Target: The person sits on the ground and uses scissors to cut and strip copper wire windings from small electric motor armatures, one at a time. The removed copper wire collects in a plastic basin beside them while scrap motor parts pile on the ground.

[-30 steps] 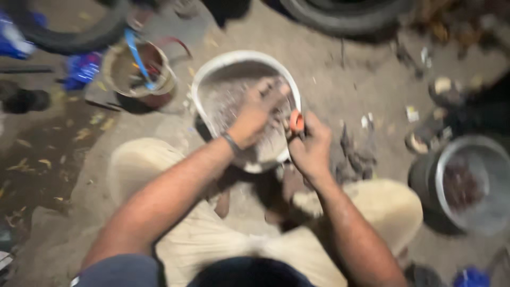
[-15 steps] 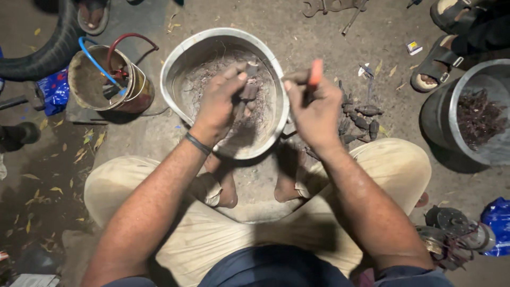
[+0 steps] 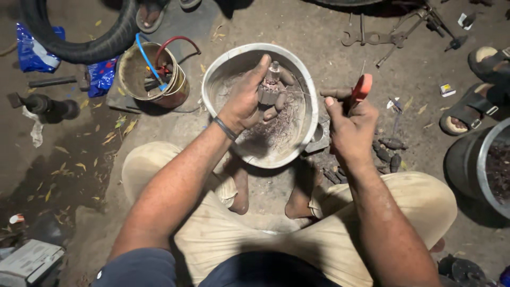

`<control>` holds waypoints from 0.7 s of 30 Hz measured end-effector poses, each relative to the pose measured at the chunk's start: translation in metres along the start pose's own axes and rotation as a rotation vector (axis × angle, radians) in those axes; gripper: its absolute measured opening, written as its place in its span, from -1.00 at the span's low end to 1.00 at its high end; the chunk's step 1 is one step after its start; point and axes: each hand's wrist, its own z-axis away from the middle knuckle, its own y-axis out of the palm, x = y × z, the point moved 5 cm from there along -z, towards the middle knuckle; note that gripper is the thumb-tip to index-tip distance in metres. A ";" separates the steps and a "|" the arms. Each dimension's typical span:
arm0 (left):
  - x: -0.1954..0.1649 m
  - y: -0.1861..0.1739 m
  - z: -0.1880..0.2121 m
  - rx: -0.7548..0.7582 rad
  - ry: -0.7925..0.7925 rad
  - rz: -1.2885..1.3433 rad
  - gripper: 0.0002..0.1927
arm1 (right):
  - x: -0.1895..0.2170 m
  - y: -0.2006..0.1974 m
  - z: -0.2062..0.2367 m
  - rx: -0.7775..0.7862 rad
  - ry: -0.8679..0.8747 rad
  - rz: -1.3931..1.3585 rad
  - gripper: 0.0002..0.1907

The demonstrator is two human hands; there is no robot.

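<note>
Grip status: the left hand (image 3: 245, 101) is closed around a small motor armature (image 3: 270, 90), holding it upright over the grey metal basin (image 3: 313, 101); the right hand (image 3: 350, 125) is closed on a red-handled tool (image 3: 363, 87), held just to the right of the basin rim. The basin rests tilted on the ground between the person's feet and holds loose wire strands and grit. A rusty tin (image 3: 151, 77) with blue and red hoses stands to its left, beside a tyre (image 3: 85, 42); spanners (image 3: 382, 37) lie beyond, and a second metal pot (image 3: 489, 170) sits at the right edge. Risk, as a judgement: the armature is pinched mainly by the fingertips, so a hard pull with the tool could twist it free into the basin — and the tilted basin could tip if pressed on its near rim. Compared with the frame half a second ago, the left hand has lifted the armature clear of the debris, and the right hand has moved slightly outward with the tool.
</note>
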 end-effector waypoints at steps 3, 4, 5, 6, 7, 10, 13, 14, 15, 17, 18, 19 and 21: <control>-0.002 -0.001 0.000 -0.126 0.019 -0.073 -0.31 | 0.005 0.000 -0.001 -0.003 -0.033 0.088 -0.90; -0.002 -0.002 0.001 -0.174 0.027 -0.109 -0.31 | 0.007 0.000 -0.001 -0.008 -0.062 0.120 -0.90; 0.000 -0.003 0.002 -0.201 0.009 -0.101 -0.33 | 0.009 0.001 0.000 -0.006 -0.110 0.152 -0.90; 0.004 -0.004 0.003 -0.224 -0.015 -0.093 -0.34 | 0.011 0.001 0.001 -0.008 -0.154 0.186 -0.89; 0.008 -0.005 0.002 -0.244 -0.041 -0.083 -0.35 | 0.013 0.001 0.002 -0.013 -0.196 0.223 -0.88; 0.020 -0.001 -0.001 -0.118 -0.040 -0.075 -0.64 | 0.013 -0.005 0.005 -0.063 -0.216 0.256 -0.93; 0.029 -0.005 -0.003 -0.171 -0.057 -0.017 -0.66 | 0.016 -0.009 0.006 -0.056 -0.279 0.366 -0.93; 0.030 -0.004 -0.003 -0.164 -0.047 -0.024 -0.65 | 0.018 -0.011 0.006 -0.058 -0.291 0.366 -0.92; 0.029 -0.004 -0.003 -0.157 -0.033 -0.033 -0.64 | 0.020 -0.012 0.006 -0.058 -0.305 0.364 -0.90; 0.028 -0.002 -0.002 -0.156 -0.039 0.006 -0.64 | 0.023 -0.014 0.006 -0.052 -0.309 0.364 -0.90; 0.028 -0.001 -0.002 -0.162 -0.058 0.052 -0.65 | 0.025 -0.014 0.006 -0.045 -0.299 0.366 -0.91; 0.028 -0.001 -0.001 -0.169 -0.077 0.099 -0.66 | 0.026 -0.013 0.007 -0.037 -0.289 0.366 -0.92; 0.027 0.000 -0.001 -0.190 -0.094 0.046 -0.66 | 0.031 -0.011 0.009 -0.010 -0.305 0.326 -0.93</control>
